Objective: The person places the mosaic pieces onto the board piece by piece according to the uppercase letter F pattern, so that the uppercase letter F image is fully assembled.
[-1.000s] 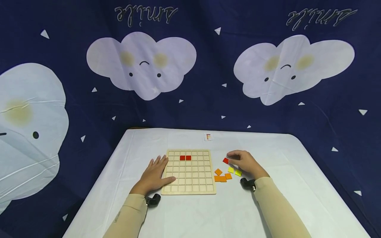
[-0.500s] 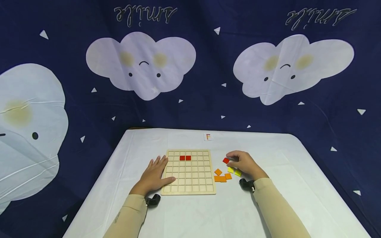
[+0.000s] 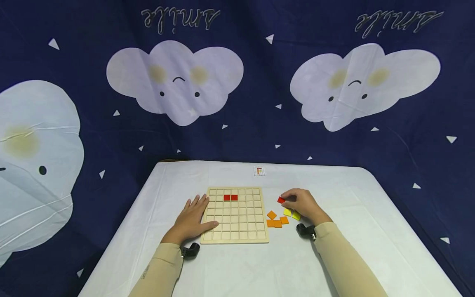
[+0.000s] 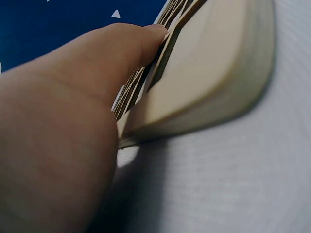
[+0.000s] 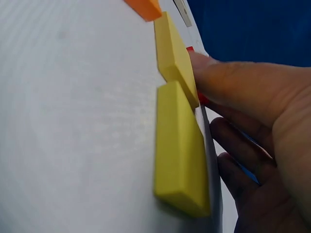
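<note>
A wooden grid board [image 3: 242, 220] lies on the table, with two red square tiles [image 3: 231, 197] side by side in its second row from the top. My left hand [image 3: 190, 218] rests over the board's left edge, fingers spread. In the left wrist view its thumb [image 4: 131, 43] lies on the board's rim [image 4: 194, 87]. To the right of the board, my right hand [image 3: 304, 204] pinches a loose red tile [image 3: 281, 200] between thumb and forefinger. The right wrist view shows that tile mostly hidden behind the thumb [image 5: 233, 85]. Just below the hand lie two yellow tiles [image 3: 287, 212].
Several orange tiles [image 3: 274, 223] lie by the board's right edge, two of them touching. A small printed card [image 3: 259, 171] with a coloured grid pattern is behind the board. The white-covered table [image 3: 237, 272] ends at a dark blue cloth [image 3: 259, 136].
My right thumb has shifted slightly left and down against the red tile, and the hand has edged left. The left hand keeps its place on the board.
</note>
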A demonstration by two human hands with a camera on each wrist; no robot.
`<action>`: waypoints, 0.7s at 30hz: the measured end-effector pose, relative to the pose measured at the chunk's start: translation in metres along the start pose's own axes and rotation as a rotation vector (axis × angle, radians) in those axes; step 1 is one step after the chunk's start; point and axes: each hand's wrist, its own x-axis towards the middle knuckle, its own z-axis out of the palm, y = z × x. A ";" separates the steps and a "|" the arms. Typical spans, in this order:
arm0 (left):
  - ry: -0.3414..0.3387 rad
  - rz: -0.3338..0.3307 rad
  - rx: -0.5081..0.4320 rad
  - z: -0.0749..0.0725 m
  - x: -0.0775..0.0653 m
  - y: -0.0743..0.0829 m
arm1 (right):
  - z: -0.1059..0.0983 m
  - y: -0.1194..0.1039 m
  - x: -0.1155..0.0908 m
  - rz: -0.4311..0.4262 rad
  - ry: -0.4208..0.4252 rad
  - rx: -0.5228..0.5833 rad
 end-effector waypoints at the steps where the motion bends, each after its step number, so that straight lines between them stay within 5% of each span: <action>1: 0.001 0.002 -0.003 0.000 0.000 0.000 | 0.000 0.000 0.000 0.000 0.002 -0.002; 21: 0.043 0.029 -0.016 0.000 -0.001 0.000 | 0.001 -0.004 -0.002 0.001 0.021 0.014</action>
